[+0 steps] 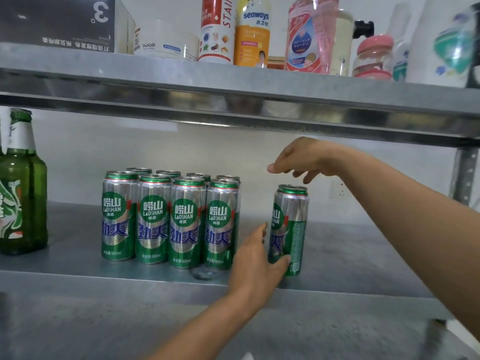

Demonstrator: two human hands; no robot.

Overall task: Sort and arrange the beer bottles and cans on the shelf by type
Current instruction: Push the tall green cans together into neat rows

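Left grip (255, 258) bare, right grip (304, 159) bare, both forearms bare to frame edge

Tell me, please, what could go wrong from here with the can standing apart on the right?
The left hand touches the lone can low down, and the right hand hovers above it without gripping: a push could tip the tall can. It stands close to the shelf edge, so it might fall off. Slid hard, it could knock the packed cans.
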